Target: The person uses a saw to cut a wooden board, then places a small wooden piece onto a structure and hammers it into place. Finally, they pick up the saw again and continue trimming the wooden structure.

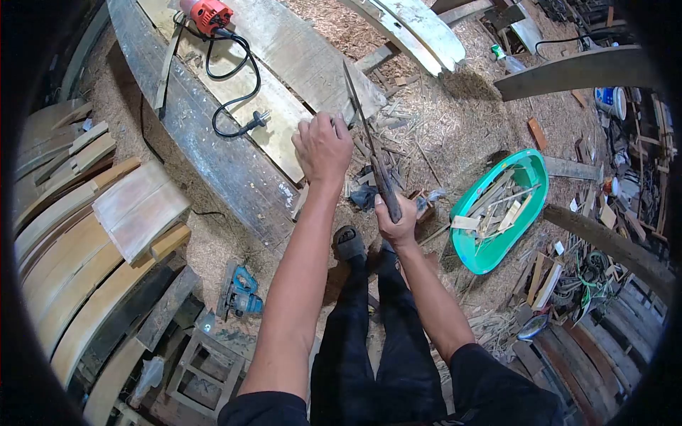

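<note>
My right hand (399, 221) is wrapped around the wooden handle of a hand saw (384, 177). The narrow blade points forward, away from me, and passes beside the end of a wide grey-brown board (302, 53). My left hand (324, 148) is closed at the near end of the boards, its fingers curled over the wood just left of the blade. Under its wrist lies a pale plank (280, 117). The gripped edge is mostly hidden by my fingers.
A red power tool (206, 14) with a black cord and plug (259, 119) lies on the boards. Right of my legs stands a green tub (477, 257) with wood scraps. A blue power tool (245, 291) sits on the floor at left, near stacked curved timbers (71, 284). Sawdust covers the floor.
</note>
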A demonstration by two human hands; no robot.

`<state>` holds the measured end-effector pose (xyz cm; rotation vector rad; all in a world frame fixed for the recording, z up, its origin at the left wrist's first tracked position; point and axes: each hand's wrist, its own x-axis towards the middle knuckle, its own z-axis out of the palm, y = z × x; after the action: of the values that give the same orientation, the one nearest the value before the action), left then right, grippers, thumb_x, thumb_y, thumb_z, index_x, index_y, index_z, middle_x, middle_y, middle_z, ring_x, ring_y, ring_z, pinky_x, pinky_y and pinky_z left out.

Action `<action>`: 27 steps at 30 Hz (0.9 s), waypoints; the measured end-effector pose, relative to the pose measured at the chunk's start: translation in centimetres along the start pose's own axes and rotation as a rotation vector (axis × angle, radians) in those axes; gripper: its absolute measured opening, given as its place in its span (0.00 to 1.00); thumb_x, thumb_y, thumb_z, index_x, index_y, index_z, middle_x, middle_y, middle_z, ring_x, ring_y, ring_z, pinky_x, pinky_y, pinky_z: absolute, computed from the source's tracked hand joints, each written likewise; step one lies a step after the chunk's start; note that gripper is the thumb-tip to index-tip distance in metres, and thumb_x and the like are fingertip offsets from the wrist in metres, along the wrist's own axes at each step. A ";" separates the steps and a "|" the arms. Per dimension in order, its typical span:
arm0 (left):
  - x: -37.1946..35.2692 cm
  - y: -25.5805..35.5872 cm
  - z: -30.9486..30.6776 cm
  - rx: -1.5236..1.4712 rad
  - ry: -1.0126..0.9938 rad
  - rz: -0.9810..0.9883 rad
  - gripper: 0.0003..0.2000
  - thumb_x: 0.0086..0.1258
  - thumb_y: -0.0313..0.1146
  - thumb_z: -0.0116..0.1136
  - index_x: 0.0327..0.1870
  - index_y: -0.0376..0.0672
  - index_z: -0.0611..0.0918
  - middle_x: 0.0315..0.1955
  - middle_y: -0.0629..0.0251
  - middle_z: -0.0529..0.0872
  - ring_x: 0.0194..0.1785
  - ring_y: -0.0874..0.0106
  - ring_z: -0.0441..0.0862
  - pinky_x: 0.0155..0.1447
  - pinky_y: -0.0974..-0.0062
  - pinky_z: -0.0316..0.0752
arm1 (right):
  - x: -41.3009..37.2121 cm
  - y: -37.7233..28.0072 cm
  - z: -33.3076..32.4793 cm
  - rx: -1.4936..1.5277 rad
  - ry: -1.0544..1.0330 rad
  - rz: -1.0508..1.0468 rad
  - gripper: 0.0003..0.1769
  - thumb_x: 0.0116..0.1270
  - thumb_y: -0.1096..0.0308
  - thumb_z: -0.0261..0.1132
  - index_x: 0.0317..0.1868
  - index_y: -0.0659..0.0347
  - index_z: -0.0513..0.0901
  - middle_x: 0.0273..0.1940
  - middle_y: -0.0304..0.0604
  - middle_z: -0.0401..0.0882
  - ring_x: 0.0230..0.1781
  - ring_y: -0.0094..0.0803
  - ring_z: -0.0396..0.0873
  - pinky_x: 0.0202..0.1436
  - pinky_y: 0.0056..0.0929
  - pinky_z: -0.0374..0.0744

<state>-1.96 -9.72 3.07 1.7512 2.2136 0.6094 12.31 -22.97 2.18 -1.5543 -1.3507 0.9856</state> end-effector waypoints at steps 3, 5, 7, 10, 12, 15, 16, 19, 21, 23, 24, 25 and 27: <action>0.1 0.2 -0.1 0.005 -0.003 -0.011 0.14 0.75 0.42 0.53 0.37 0.40 0.82 0.33 0.53 0.85 0.46 0.54 0.78 0.54 0.57 0.68 | -1.1 -0.4 -0.1 0.007 0.014 0.029 0.11 0.64 0.71 0.65 0.24 0.64 0.77 0.17 0.43 0.66 0.15 0.32 0.69 0.24 0.34 0.69; -0.1 0.4 -0.1 -0.003 0.005 -0.031 0.14 0.75 0.42 0.53 0.37 0.40 0.82 0.33 0.52 0.85 0.46 0.54 0.78 0.55 0.57 0.68 | -1.8 -0.8 -0.5 0.018 0.025 0.006 0.12 0.64 0.71 0.65 0.23 0.64 0.76 0.16 0.43 0.66 0.15 0.32 0.68 0.24 0.34 0.69; 0.0 0.2 0.1 -0.008 0.032 -0.056 0.15 0.75 0.42 0.53 0.36 0.39 0.82 0.33 0.51 0.85 0.45 0.54 0.78 0.55 0.56 0.68 | -1.8 -0.5 -0.3 -0.003 0.060 -0.044 0.12 0.64 0.70 0.65 0.24 0.64 0.75 0.16 0.43 0.66 0.15 0.33 0.68 0.24 0.34 0.70; 0.1 0.1 0.0 0.004 0.003 -0.062 0.14 0.74 0.42 0.54 0.35 0.39 0.81 0.33 0.50 0.85 0.46 0.55 0.78 0.54 0.57 0.67 | 0.1 0.5 1.3 0.002 0.011 0.063 0.11 0.65 0.70 0.65 0.25 0.63 0.76 0.17 0.43 0.68 0.16 0.33 0.70 0.25 0.34 0.71; 0.0 0.1 0.0 -0.002 -0.006 -0.054 0.16 0.75 0.42 0.53 0.34 0.38 0.81 0.32 0.49 0.84 0.46 0.53 0.78 0.55 0.55 0.67 | -0.7 0.2 1.6 0.056 0.040 0.105 0.11 0.65 0.69 0.65 0.26 0.63 0.76 0.18 0.43 0.68 0.16 0.33 0.69 0.25 0.33 0.70; -0.1 0.2 0.0 0.008 0.005 -0.049 0.17 0.75 0.43 0.52 0.33 0.37 0.80 0.31 0.48 0.83 0.45 0.52 0.78 0.55 0.54 0.68 | -3.1 0.0 0.8 0.033 0.061 0.000 0.10 0.63 0.69 0.65 0.26 0.63 0.77 0.18 0.42 0.70 0.16 0.33 0.70 0.25 0.33 0.72; 0.1 0.1 0.0 0.016 0.017 -0.049 0.17 0.75 0.43 0.52 0.33 0.37 0.80 0.31 0.49 0.83 0.45 0.52 0.78 0.55 0.53 0.68 | -2.6 0.1 0.9 0.057 0.065 0.035 0.10 0.63 0.69 0.65 0.25 0.63 0.77 0.18 0.42 0.70 0.16 0.33 0.71 0.25 0.33 0.72; 0.3 0.1 0.2 0.007 0.085 -0.079 0.16 0.76 0.43 0.52 0.33 0.38 0.80 0.30 0.50 0.82 0.44 0.51 0.77 0.55 0.53 0.68 | -1.8 0.8 0.8 0.085 0.052 0.087 0.10 0.62 0.69 0.65 0.24 0.63 0.77 0.17 0.44 0.69 0.15 0.33 0.71 0.24 0.34 0.71; 0.5 -0.2 0.4 -0.012 0.064 -0.081 0.17 0.76 0.44 0.52 0.34 0.38 0.80 0.31 0.49 0.82 0.44 0.50 0.77 0.55 0.53 0.68 | -1.3 1.4 1.0 0.055 0.029 0.045 0.10 0.62 0.69 0.65 0.24 0.63 0.77 0.17 0.44 0.69 0.15 0.32 0.71 0.24 0.34 0.71; 0.5 -0.3 0.4 -0.008 0.072 -0.070 0.17 0.76 0.44 0.52 0.34 0.38 0.80 0.32 0.48 0.82 0.44 0.50 0.77 0.54 0.53 0.68 | -1.9 1.4 1.0 0.058 0.016 0.050 0.11 0.62 0.70 0.65 0.24 0.63 0.77 0.17 0.44 0.67 0.15 0.32 0.70 0.24 0.33 0.70; 0.4 -0.5 0.4 -0.003 0.072 -0.071 0.17 0.76 0.44 0.52 0.34 0.38 0.80 0.32 0.48 0.82 0.44 0.50 0.77 0.54 0.53 0.68 | -2.3 0.8 0.7 0.071 0.018 0.069 0.11 0.62 0.69 0.65 0.24 0.63 0.76 0.16 0.43 0.67 0.15 0.32 0.69 0.23 0.33 0.69; 0.5 -0.4 0.4 -0.006 0.077 -0.071 0.17 0.76 0.44 0.52 0.35 0.38 0.80 0.32 0.48 0.82 0.44 0.51 0.77 0.54 0.53 0.68 | -2.3 0.3 0.2 0.080 0.022 0.081 0.12 0.63 0.69 0.65 0.24 0.63 0.76 0.16 0.43 0.66 0.15 0.31 0.68 0.23 0.33 0.69; 0.4 0.1 -0.1 -0.019 0.067 -0.104 0.17 0.75 0.45 0.53 0.33 0.38 0.80 0.33 0.49 0.82 0.43 0.51 0.78 0.54 0.53 0.69 | -2.4 -0.3 -0.9 0.066 0.018 0.087 0.12 0.63 0.70 0.65 0.23 0.63 0.74 0.16 0.42 0.64 0.15 0.30 0.65 0.23 0.33 0.68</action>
<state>-2.01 -9.37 3.22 1.6167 2.3191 0.6715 12.79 -25.41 2.82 -1.5798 -1.2349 1.0564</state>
